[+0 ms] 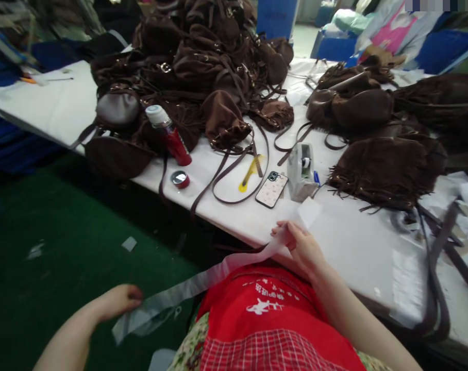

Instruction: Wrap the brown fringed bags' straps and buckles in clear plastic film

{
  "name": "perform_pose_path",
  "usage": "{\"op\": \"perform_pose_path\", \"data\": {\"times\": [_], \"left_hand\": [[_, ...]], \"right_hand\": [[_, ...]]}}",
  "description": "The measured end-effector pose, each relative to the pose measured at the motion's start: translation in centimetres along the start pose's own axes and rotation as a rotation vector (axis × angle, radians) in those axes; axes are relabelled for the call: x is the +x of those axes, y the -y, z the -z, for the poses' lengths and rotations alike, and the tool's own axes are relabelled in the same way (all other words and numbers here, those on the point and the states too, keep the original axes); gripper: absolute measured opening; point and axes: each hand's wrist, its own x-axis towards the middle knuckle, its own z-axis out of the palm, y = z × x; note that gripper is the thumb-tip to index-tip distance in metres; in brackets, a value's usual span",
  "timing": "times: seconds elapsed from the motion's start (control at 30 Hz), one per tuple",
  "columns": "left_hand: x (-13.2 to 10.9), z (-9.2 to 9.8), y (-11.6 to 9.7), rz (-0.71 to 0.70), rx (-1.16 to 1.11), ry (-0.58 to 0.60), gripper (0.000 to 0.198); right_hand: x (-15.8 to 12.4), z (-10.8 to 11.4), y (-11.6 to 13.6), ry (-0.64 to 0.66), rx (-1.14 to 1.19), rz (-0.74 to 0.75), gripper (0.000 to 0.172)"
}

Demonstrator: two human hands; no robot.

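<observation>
A long clear plastic strip (203,281) stretches between both hands, across my red apron (272,314). My left hand (120,301) is closed on its lower end, out over the green floor to the left. My right hand (299,247) pinches the upper end at the near edge of the white table (353,247), where the strip widens into a pale sheet. Closest to my right hand on the table lie a phone (271,189) in a patterned case, a grey tape dispenser (301,171) and a yellow comb (250,172).
A big heap of brown suede bags (203,67) covers the far table, with more fringed bags (384,167) at right. A red bottle (170,134) lies by the heap, its cap (180,179) nearby. Long straps trail over the table edge. Blue crates stand behind.
</observation>
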Motion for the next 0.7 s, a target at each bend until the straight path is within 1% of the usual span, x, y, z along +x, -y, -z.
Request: {"op": "perform_pose_path", "data": {"times": [0.03, 0.07, 0.1, 0.13, 0.17, 0.2, 0.23, 0.27, 0.3, 0.37, 0.43, 0.5, 0.53, 0.6, 0.63, 0.67, 0.7], "left_hand": [[0.0, -0.4, -1.8, 0.058, 0.01, -0.039, 0.02], [0.0, -0.8, -4.1, 0.023, -0.042, -0.098, 0.023], [0.1, -1.2, -6.7, -0.075, -0.137, -0.163, 0.029], [0.3, -1.6, -9.6, -0.195, -0.236, -0.189, 0.034], [0.4, -2.0, -12.4, -0.353, -0.333, -0.181, 0.037], [0.5, -2.4, -15.1, -0.519, -0.435, -0.135, 0.039], [0.6, -2.8, -17.5, -0.654, -0.537, -0.049, 0.04], [0.6, -3.2, -19.7, -0.739, -0.623, 0.028, 0.04], [0.6, -3.6, -21.6, -0.763, -0.705, 0.034, 0.04], [0.7, -4.0, -24.3, -0.712, -0.874, -0.059, 0.039], [1.1, -4.2, -25.7, -0.663, -1.015, -0.141, 0.035], [1.6, -4.0, -26.0, -0.662, -1.09, -0.162, 0.03], [1.8, -3.8, -25.9, -0.661, -1.099, -0.164, 0.028], [2.1, -3.3, -25.1, -0.646, -1.065, -0.147, 0.028], [2.1, -3.1, -24.6, -0.634, -1.033, -0.12, 0.029], [2.2, -3.0, -24.1, -0.618, -1.008, -0.094, 0.03], [2.2, -2.9, -23.6, -0.609, -0.993, -0.052, 0.031]], "right_hand": [[-0.3, -1.6, -0.7, 0.098, -0.031, -0.066, 0.039], [-0.6, -3.1, -1.4, 0.197, -0.06, -0.124, 0.041], [-0.9, -4.5, -2.0, 0.295, -0.088, -0.17, 0.042], [-1.1, -5.6, -2.7, 0.381, -0.119, -0.2, 0.043], [-1.1, -6.5, -3.2, 0.456, -0.159, -0.217, 0.043], [-1.2, -7.2, -3.8, 0.513, -0.208, -0.223, 0.043], [-1.2, -7.7, -4.2, 0.548, -0.263, -0.215, 0.043], [-1.2, -8.1, -4.6, 0.569, -0.317, -0.197, 0.044], [-1.2, -8.3, -4.8, 0.582, -0.367, -0.169, 0.045], [-1.3, -8.4, -5.1, 0.618, -0.418, -0.108, 0.045], [-1.6, -7.9, -5.2, 0.666, -0.452, -0.079, 0.045], [-1.9, -6.6, -5.2, 0.668, -0.559, -0.06, 0.046], [-2.0, -5.7, -5.3, 0.641, -0.649, -0.048, 0.046], [-2.3, -3.5, -5.6, 0.543, -0.875, -0.057, 0.048], [-2.4, -2.4, -5.9, 0.471, -0.978, -0.085, 0.049], [-2.5, -1.5, -6.2, 0.397, -1.05, -0.126, 0.051], [-2.4, -0.7, -6.6, 0.339, -1.069, -0.169, 0.053]]}}
